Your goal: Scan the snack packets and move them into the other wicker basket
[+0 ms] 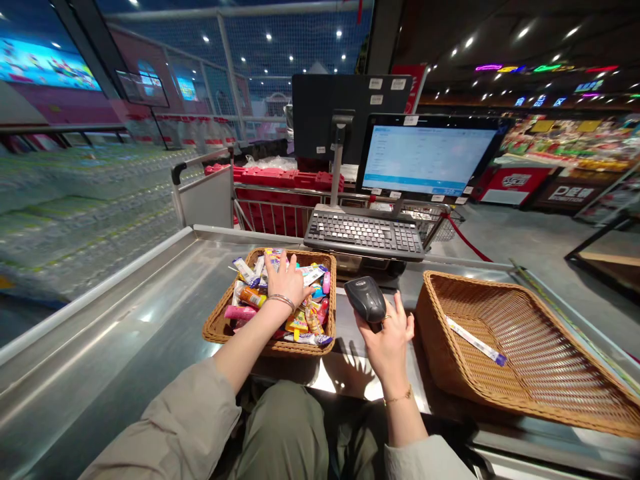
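My left hand (287, 281) lies over the smaller wicker basket (214, 325), its fingers spread across a heap of small packaged sweets (311, 319). Among them are a pink tube (241, 312), an orange tube (253, 297) and several white-and-blue wrapped sticks. Whatever is directly beneath the palm is hidden. My right hand (391, 340) grips a black handheld barcode scanner (366, 299) between the two baskets, its head tilted up and leftward. To the right stands a larger wicker basket (431, 333) holding one slim white stick pack (475, 341) with a purple end.
A black keyboard (365, 233) and a lit monitor (427, 157) stand behind the baskets. The metal counter (165, 320) has a raised edge at left. Beyond it are a shopping trolley (270, 217) and stacked bottled water (90, 207).
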Available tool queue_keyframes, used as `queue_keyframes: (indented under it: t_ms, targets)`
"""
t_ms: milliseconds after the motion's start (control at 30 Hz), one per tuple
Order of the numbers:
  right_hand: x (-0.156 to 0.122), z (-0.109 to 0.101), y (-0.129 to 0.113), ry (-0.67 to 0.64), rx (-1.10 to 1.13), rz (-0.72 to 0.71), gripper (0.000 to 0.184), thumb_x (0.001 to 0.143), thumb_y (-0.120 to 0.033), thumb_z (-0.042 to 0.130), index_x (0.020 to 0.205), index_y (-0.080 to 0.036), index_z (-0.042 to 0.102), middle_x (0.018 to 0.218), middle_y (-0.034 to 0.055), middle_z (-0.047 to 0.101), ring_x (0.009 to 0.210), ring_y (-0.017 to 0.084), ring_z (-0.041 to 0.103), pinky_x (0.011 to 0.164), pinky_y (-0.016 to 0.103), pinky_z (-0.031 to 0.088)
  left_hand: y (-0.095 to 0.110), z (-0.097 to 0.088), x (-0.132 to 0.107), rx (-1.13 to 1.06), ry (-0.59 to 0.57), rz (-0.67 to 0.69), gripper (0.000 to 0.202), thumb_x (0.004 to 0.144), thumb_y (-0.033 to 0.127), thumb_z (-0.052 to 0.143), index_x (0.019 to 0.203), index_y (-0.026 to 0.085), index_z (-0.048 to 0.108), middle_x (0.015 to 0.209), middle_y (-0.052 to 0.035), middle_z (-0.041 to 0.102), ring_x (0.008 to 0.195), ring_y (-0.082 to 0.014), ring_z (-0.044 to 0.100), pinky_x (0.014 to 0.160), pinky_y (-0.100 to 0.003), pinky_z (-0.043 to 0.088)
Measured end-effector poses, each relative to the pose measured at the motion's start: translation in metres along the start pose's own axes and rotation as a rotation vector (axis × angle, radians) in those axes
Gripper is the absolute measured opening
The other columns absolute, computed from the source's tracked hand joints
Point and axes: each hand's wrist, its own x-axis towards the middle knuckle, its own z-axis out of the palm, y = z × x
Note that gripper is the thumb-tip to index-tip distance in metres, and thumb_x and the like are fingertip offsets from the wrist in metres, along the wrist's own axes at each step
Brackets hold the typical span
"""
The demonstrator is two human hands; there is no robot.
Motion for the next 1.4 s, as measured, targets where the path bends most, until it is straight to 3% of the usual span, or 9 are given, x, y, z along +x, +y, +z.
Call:
queue_keyframes:
  t_ms: [167, 333, 667, 833, 1067, 1267, 1400]
  targets:
    - [-0.001, 0.001, 0.002, 0.005, 0.007, -0.001, 0.035, 0.086, -0.048, 0.056, 0.107, -0.023, 0.066, 0.130, 0.0092, 0.063, 0.144, 0.033, 0.030, 0.112, 0.067, 0.008, 0.008, -0.005, 0.003, 0.019, -0.087, -0.049, 0.041, 0.081, 0.055, 0.061, 0.107, 0.026, 0.075, 0.151, -0.0074, 0.046, 0.146, -0.0439, 0.019, 0.112, -0.072, -0.008]
    - [-0.002, 0.000, 0.002, 0.015, 0.005, 0.002, 0.036, 0.087, -0.049, 0.053, 0.109, -0.022, 0.065, 0.129, 0.0099, 0.064, 0.144, 0.032, 0.030, 0.112, 0.067, 0.009, 0.012, 0.003, 0.012, 0.031, -0.068, -0.090, 0.049, 0.077, 0.052, 0.064, 0.114, 0.022, 0.072, 0.148, -0.0128, 0.049, 0.145, -0.0461, 0.021, 0.110, -0.074, -0.009]
    - [-0.003, -0.001, 0.005, 0.030, -0.005, -0.014, 0.035, 0.087, -0.046, 0.055, 0.110, -0.022, 0.066, 0.128, 0.0101, 0.064, 0.143, 0.033, 0.032, 0.111, 0.069, 0.012, 0.012, 0.008, 0.020, 0.017, -0.129, -0.102, 0.046, 0.073, 0.047, 0.064, 0.109, 0.019, 0.073, 0.138, -0.0176, 0.057, 0.140, -0.0444, 0.033, 0.109, -0.075, -0.008]
    - [-0.002, -0.001, 0.005, 0.027, -0.001, -0.001, 0.033, 0.087, -0.045, 0.055, 0.108, -0.022, 0.067, 0.126, 0.0106, 0.065, 0.143, 0.034, 0.032, 0.111, 0.069, 0.012, 0.006, 0.002, 0.022, -0.027, 0.078, -0.065, 0.037, 0.074, 0.033, 0.063, 0.104, 0.015, 0.072, 0.129, -0.0193, 0.063, 0.136, -0.0426, 0.039, 0.110, -0.075, -0.007]
    - [-0.002, -0.001, 0.006, 0.028, 0.011, 0.011, 0.038, 0.087, -0.048, 0.053, 0.110, -0.021, 0.066, 0.126, 0.0112, 0.065, 0.143, 0.033, 0.033, 0.112, 0.068, 0.010, -0.020, -0.018, 0.027, -0.026, 0.273, 0.133, 0.017, 0.081, 0.028, 0.061, 0.094, 0.018, 0.068, 0.101, -0.0125, 0.073, 0.131, -0.0361, 0.049, 0.112, -0.074, -0.010]
    - [-0.003, 0.001, 0.006, 0.038, 0.006, 0.007, 0.036, 0.087, -0.047, 0.053, 0.109, -0.022, 0.066, 0.125, 0.0112, 0.065, 0.142, 0.032, 0.033, 0.112, 0.068, 0.010, -0.039, -0.028, 0.023, -0.117, 0.428, 0.316, 0.015, 0.084, 0.024, 0.062, 0.097, 0.019, 0.067, 0.110, -0.0105, 0.072, 0.128, -0.0336, 0.054, 0.112, -0.070, -0.018]
    - [-0.003, 0.001, 0.006, 0.045, 0.000, -0.005, 0.033, 0.087, -0.045, 0.054, 0.106, -0.021, 0.066, 0.125, 0.0114, 0.065, 0.142, 0.032, 0.033, 0.112, 0.068, 0.012, -0.043, -0.029, 0.013, -0.146, 0.463, 0.388, 0.016, 0.085, 0.025, 0.061, 0.099, 0.020, 0.068, 0.111, -0.0090, 0.073, 0.124, -0.0335, 0.058, 0.113, -0.071, -0.017]
